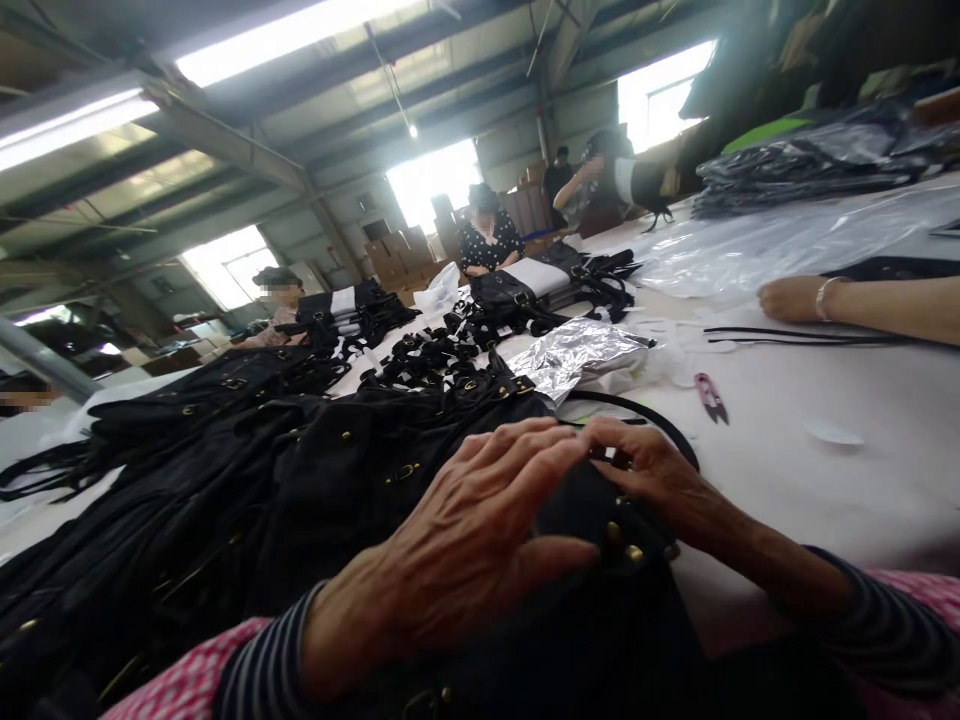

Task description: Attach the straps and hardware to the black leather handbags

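A black bag (607,610) with brass studs lies right in front of me. My left hand (480,520) reaches over it with fingers stretched out and thumb apart; its fingertips come close to those of my right hand. My right hand (652,475) has thumb and fingers bent together in a pinch around a small metal fitting (615,457) at the bag's upper edge, partly hidden by the fingers. A black strap (660,412) curves out behind my right hand. To my left lies a heap of black bags (300,490) with brass buckles.
Pink thread snips (711,398) lie on the white table (787,480) to the right. Beyond are a silvery plastic bag (577,350), bundled black straps (435,350) and stacked bags (525,280). Another person's arm (877,305) reaches in at right, near plastic sheeting (742,245). Other people sit farther back.
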`<state>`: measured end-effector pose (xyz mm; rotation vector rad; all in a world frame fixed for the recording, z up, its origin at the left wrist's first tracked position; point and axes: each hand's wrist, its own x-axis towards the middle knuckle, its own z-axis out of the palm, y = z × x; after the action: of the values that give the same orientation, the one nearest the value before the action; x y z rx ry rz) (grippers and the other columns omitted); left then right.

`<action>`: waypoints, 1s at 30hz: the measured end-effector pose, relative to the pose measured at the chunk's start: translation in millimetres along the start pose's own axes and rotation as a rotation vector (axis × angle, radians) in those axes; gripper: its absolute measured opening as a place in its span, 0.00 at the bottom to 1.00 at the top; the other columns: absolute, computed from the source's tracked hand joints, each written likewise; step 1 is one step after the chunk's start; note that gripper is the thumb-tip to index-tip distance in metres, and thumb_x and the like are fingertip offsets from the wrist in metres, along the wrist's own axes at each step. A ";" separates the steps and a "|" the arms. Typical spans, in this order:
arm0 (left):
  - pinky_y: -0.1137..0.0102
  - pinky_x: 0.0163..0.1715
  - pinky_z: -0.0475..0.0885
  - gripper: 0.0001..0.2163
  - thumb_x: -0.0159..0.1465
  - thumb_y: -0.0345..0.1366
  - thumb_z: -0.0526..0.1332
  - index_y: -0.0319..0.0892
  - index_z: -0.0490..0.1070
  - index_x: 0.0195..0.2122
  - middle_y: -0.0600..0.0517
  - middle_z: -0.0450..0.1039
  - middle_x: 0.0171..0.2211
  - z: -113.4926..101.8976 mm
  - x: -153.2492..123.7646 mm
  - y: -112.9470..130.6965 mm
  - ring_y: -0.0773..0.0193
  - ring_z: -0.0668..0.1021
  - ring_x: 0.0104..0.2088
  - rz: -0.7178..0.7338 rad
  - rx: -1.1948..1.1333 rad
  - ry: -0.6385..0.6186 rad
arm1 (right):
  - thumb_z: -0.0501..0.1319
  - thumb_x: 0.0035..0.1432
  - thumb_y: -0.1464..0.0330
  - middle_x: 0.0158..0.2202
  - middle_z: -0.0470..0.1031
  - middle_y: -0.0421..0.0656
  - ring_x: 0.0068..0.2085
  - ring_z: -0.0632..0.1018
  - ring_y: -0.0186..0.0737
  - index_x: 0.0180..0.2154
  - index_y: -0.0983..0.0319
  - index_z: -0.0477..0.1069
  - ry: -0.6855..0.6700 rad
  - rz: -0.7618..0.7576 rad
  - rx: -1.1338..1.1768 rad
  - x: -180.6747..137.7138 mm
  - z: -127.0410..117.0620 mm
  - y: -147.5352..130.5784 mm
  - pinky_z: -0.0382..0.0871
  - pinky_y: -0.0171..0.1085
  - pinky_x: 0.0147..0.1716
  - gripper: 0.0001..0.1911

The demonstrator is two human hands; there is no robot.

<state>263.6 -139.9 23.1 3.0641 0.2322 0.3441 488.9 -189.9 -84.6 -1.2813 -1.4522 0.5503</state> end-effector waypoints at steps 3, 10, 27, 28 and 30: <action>0.58 0.63 0.67 0.28 0.71 0.41 0.60 0.52 0.52 0.69 0.48 0.63 0.66 -9.3 29.2 -13.2 0.55 0.69 0.63 0.036 -0.184 -0.141 | 0.60 0.59 0.68 0.33 0.75 0.42 0.36 0.74 0.40 0.33 0.62 0.76 -0.074 -0.075 0.044 6.4 -0.7 -7.4 0.66 0.35 0.35 0.07; 0.63 0.47 0.75 0.16 0.68 0.29 0.57 0.52 0.70 0.54 0.49 0.72 0.50 4.0 14.9 -34.2 0.56 0.72 0.49 0.038 0.004 -0.258 | 0.62 0.58 0.69 0.42 0.79 0.43 0.38 0.77 0.39 0.49 0.62 0.77 -0.329 0.154 0.403 -7.9 -8.6 -12.6 0.70 0.33 0.34 0.17; 0.67 0.53 0.77 0.15 0.70 0.30 0.55 0.51 0.72 0.54 0.49 0.66 0.60 -21.4 -31.7 11.7 0.56 0.72 0.58 -0.050 -0.157 -0.189 | 0.56 0.66 0.72 0.42 0.78 0.44 0.42 0.78 0.41 0.48 0.56 0.75 -0.174 -0.209 0.067 -79.2 18.0 -61.4 0.74 0.34 0.42 0.13; 0.69 0.51 0.78 0.12 0.70 0.30 0.55 0.50 0.75 0.48 0.49 0.68 0.59 -24.7 -31.5 18.6 0.57 0.73 0.56 -0.038 -0.164 -0.202 | 0.56 0.66 0.73 0.41 0.77 0.44 0.41 0.78 0.39 0.46 0.57 0.75 -0.170 -0.182 0.110 -75.8 18.2 -54.6 0.73 0.34 0.40 0.12; 0.72 0.49 0.78 0.11 0.71 0.28 0.53 0.46 0.74 0.40 0.49 0.70 0.57 -25.0 -32.1 26.8 0.60 0.74 0.54 -0.015 -0.164 -0.187 | 0.56 0.66 0.73 0.39 0.76 0.41 0.38 0.76 0.37 0.44 0.58 0.74 -0.125 -0.089 0.151 -67.0 17.1 -40.2 0.71 0.33 0.38 0.09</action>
<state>230.9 -170.6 42.2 2.9060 0.2062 0.0701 447.0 -258.1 -82.6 -1.0749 -1.5323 0.6778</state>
